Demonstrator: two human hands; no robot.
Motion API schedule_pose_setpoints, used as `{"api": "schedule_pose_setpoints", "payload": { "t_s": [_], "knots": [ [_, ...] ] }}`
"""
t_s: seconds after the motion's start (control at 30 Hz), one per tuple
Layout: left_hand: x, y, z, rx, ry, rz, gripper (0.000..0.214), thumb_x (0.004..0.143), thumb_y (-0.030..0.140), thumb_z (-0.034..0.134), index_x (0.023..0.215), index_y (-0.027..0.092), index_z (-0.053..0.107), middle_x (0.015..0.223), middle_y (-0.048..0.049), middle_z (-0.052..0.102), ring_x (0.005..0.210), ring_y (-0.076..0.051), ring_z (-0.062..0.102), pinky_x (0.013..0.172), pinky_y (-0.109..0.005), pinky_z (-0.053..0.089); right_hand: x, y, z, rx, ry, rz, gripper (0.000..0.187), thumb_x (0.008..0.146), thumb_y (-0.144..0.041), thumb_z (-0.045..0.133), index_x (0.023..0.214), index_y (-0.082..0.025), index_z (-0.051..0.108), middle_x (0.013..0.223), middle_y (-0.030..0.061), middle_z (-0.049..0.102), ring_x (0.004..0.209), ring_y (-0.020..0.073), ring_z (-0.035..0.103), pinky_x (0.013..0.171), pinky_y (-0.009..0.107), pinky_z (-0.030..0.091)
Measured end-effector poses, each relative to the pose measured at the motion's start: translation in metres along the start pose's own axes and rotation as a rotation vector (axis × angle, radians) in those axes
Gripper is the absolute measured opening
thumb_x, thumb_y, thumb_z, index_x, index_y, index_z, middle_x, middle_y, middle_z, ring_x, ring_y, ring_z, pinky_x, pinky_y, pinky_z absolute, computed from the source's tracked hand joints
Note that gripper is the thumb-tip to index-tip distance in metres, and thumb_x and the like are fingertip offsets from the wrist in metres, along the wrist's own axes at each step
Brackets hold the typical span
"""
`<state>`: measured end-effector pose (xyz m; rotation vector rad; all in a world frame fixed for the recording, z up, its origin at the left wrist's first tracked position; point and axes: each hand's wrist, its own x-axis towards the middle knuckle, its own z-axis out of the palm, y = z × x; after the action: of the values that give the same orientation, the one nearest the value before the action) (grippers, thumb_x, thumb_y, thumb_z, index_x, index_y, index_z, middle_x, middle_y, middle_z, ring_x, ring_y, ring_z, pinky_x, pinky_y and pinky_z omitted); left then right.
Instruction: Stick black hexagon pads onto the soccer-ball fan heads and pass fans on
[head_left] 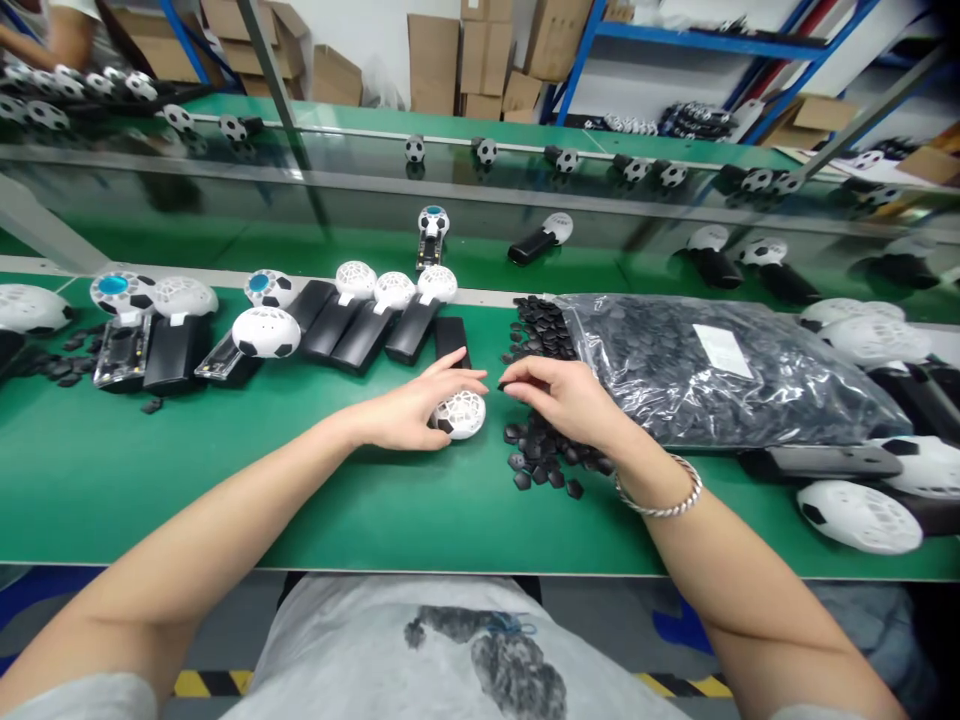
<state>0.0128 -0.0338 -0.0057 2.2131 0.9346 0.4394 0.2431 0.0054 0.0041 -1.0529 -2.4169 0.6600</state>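
My left hand (411, 408) rests on a white soccer-ball-patterned fan head (460, 414) with a black handle (452, 340), fingers curled over it on the green table (187, 480). My right hand (564, 396), with a silver bracelet on its wrist, pinches a small black piece at its fingertips, just right of the fan head. Under and around that hand lies a loose heap of small black pieces (541, 460). The two hands nearly meet above the fan head.
A clear plastic bag of black pieces (720, 370) lies at the right. Several handheld fans (360, 315) lie in a row at the back left, more at the far right (862, 515). A conveyor (480, 215) carries other fans behind. Another person's arm shows top left.
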Motion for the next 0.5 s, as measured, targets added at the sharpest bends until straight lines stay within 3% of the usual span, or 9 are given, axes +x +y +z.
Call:
{"api": "schedule_pose_setpoints", "payload": {
  "t_s": [0.1, 0.27, 0.5],
  "knots": [
    [-0.002, -0.002, 0.001, -0.041, 0.044, 0.012, 0.061, 0.064, 0.01, 0.06, 0.122, 0.021, 0.044, 0.143, -0.008, 0.033, 0.138, -0.028, 0.002, 0.108, -0.052, 0.019, -0.004, -0.013, 0.001, 0.181, -0.054, -0.107, 0.008, 0.083, -0.022, 0.057, 0.083, -0.018, 0.064, 0.081, 0.0017, 0.066, 0.072, 0.0128, 0.06, 0.067, 0.023, 0.046],
    [-0.002, -0.003, 0.011, -0.089, 0.17, -0.004, 0.051, 0.071, 0.031, 0.067, 0.117, 0.021, 0.048, 0.137, -0.0093, 0.041, 0.138, -0.026, 0.008, 0.108, -0.05, 0.021, -0.006, -0.021, 0.012, 0.135, -0.112, -0.261, 0.007, 0.082, -0.019, 0.058, 0.082, -0.018, 0.064, 0.079, 0.0034, 0.066, 0.077, 0.0148, 0.058, 0.072, 0.027, 0.043],
    [0.002, -0.006, 0.016, -0.06, 0.22, 0.057, 0.051, 0.072, 0.038, 0.066, 0.116, 0.02, 0.049, 0.13, -0.0114, 0.048, 0.137, -0.028, 0.015, 0.108, -0.051, 0.022, -0.004, -0.014, 0.029, 0.405, -0.05, -0.092, 0.011, 0.075, -0.026, 0.067, 0.071, -0.018, 0.062, 0.071, 0.0005, 0.053, 0.071, 0.0129, 0.051, 0.065, 0.026, 0.042]
  ]
}}
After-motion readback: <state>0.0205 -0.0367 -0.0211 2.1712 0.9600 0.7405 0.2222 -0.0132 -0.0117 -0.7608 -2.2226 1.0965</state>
